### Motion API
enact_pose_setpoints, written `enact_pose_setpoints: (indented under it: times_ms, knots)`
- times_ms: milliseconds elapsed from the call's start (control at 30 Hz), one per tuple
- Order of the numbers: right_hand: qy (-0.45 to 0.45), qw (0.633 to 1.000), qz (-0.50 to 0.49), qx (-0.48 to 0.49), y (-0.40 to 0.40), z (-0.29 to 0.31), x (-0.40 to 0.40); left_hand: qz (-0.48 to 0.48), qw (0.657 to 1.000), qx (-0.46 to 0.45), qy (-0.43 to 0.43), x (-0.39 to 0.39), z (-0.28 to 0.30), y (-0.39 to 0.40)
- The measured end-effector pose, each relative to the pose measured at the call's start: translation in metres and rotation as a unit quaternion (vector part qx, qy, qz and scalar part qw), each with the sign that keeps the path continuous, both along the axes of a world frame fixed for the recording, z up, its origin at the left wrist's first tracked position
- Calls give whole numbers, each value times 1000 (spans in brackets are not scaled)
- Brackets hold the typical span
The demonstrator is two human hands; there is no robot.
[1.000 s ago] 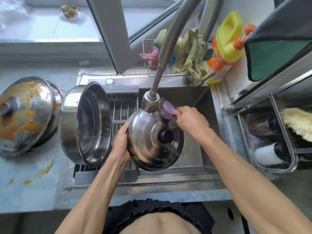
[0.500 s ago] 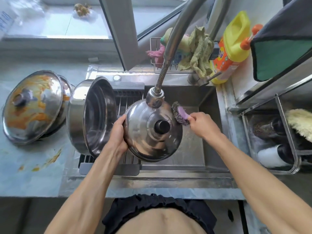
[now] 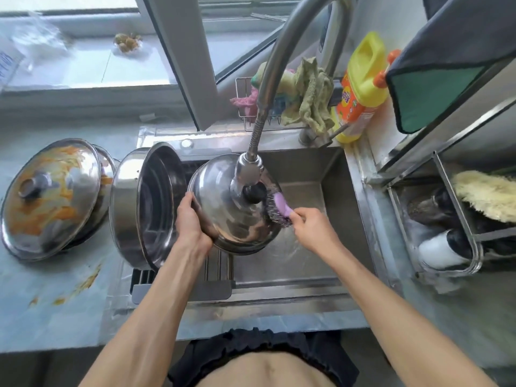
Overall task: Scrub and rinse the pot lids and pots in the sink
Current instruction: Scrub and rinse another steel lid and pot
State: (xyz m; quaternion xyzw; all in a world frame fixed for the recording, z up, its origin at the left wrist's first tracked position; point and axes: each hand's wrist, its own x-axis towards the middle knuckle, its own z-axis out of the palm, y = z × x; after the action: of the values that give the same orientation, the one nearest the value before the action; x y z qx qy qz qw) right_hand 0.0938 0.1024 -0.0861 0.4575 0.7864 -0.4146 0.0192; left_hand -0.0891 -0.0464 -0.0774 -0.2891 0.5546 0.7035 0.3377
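Note:
A shiny steel pot lid [image 3: 223, 219] with a black knob is held tilted over the sink [image 3: 307, 191], under the tap's spray head [image 3: 247, 170]. My left hand [image 3: 191, 222] grips the lid's left rim. My right hand [image 3: 311, 230] holds a steel-wool scrubber with a purple handle [image 3: 280, 208] against the lid's right side. A steel pot [image 3: 145, 205] lies on its side on the drain rack, left of the lid. A lid smeared with orange sauce [image 3: 51, 194] rests on another pot on the counter at far left.
Behind the sink, a wire basket [image 3: 243, 107] holds cloths and sponges. A yellow detergent bottle [image 3: 360, 88] stands at the back right. A metal rack [image 3: 446, 219] with brushes sits to the right. Orange sauce stains [image 3: 83, 280] mark the left counter.
The scrubber moved from the lid's upper right edge down along its right side. The lid's knob now sits right under the spray head.

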Motion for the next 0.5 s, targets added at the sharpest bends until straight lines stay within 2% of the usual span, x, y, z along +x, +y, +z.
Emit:
enact_pose_setpoints:
  times_ms: [100,233,333,500]
  knots:
    - [-48,997,-59,-11,-2,-5,4,20,1000,6,2,1,0,3]
    - [14,999,-45,-7,-31,-6,-1,42,999,-1,23,6,3,11]
    - [-22,996,-80,-19,-34,-11,9,60,998,-2,25,11,6,15]
    - [27,998,8,54,-59,9,-2,77,996,-37,19,17,5,15]
